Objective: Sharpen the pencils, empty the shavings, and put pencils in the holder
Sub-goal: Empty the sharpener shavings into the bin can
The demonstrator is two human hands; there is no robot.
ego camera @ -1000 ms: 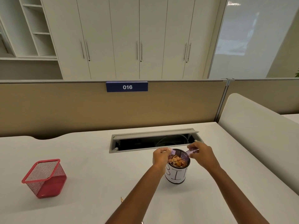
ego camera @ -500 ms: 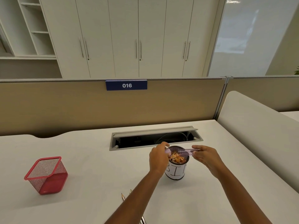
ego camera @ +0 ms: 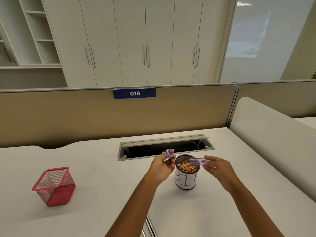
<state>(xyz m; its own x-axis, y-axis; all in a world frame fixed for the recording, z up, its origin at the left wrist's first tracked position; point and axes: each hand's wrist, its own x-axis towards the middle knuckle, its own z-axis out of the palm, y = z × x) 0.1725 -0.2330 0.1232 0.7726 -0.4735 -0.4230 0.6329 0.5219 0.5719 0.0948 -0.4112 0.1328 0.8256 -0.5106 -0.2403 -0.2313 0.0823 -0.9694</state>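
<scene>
A round mesh cup labelled BIN (ego camera: pixel 186 181) stands mid-desk with orange pencil shavings (ego camera: pixel 186 166) inside. My right hand (ego camera: pixel 218 168) holds the sharpener's clear purple shavings case (ego camera: pixel 198 161) on its side, its mouth over the cup's rim. My left hand (ego camera: pixel 161 165) grips the purple sharpener head (ego camera: pixel 169 153) just left of the cup. A red mesh pencil holder (ego camera: pixel 53 185) stands tilted at the left of the desk. No pencils are in view.
An open cable tray (ego camera: pixel 164 147) with a raised lid lies right behind the cup. A tan partition (ego camera: pixel 85 117) closes off the back. A white curved divider (ego camera: pixel 273 134) borders the right side. A seam runs along the desk's front centre (ego camera: pixel 150 224).
The two sharpener parts, together over the cup a second ago, have come apart. My left hand moved left and turned the head upward. My right hand keeps the case over the rim.
</scene>
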